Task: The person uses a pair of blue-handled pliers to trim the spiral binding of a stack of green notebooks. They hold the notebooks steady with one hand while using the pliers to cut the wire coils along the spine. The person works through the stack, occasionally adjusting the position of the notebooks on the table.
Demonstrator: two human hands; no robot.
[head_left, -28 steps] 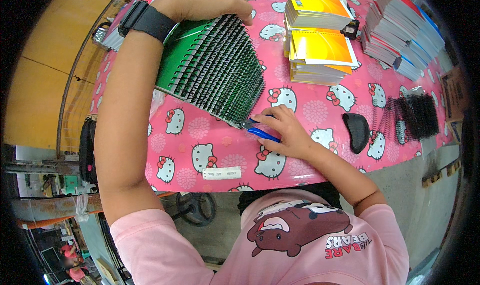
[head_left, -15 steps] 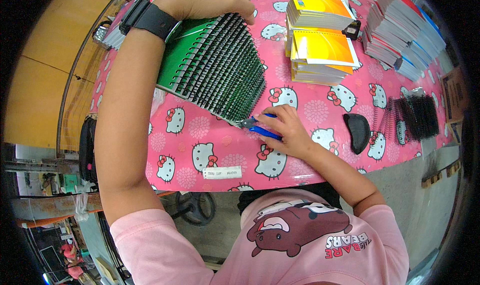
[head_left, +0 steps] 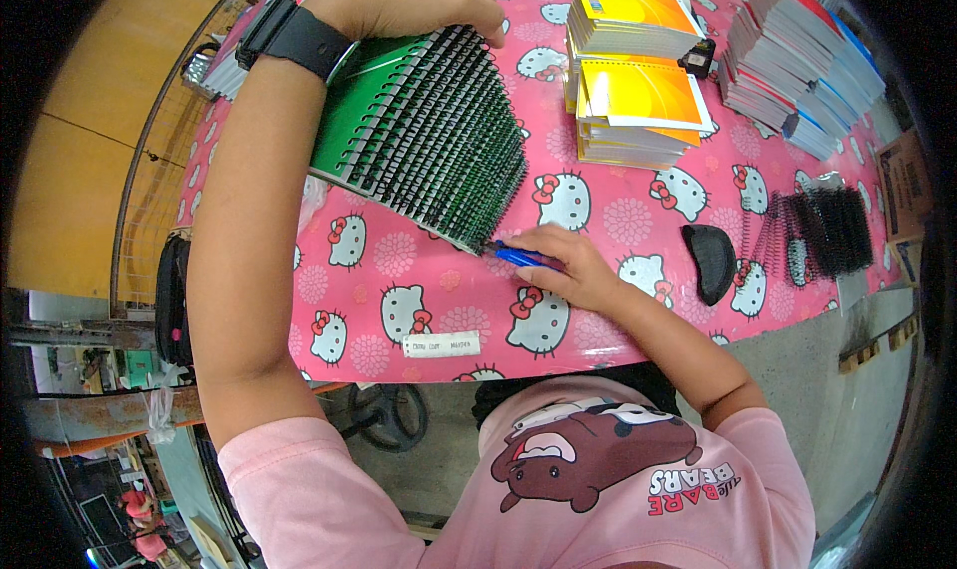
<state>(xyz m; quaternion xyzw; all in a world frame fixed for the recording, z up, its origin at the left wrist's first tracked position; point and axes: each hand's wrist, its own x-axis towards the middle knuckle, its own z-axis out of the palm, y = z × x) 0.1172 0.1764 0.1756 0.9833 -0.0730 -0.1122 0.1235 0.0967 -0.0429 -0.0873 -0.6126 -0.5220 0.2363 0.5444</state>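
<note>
We see a pink surface (head_left: pixel 469 282) with white cat faces and pale flowers all over it. On it, to the right, we see yellow books (head_left: pixel 643 95) in piles, red and blue books (head_left: pixel 788 65) farther off, black wire coils (head_left: pixel 832 232) and a curved black pad (head_left: pixel 710 265). A white strip (head_left: pixel 442 345) lies near the front edge. A yellow wall (head_left: pixel 90 140) is on our left, and a black wheel (head_left: pixel 389 416) shows below.

The stack of green notebooks (head_left: pixel 439 135) is on the surface, left of the middle. Our left hand (head_left: pixel 424 5) bends over its top; we cannot tell how tightly it holds. Our right hand (head_left: pixel 563 265) is closed around blue-handled cutters (head_left: pixel 523 257), their tip at the stack's near corner. A moment ago the blue handles were spread apart; now they are squeezed together. The stack has stayed put.
</note>
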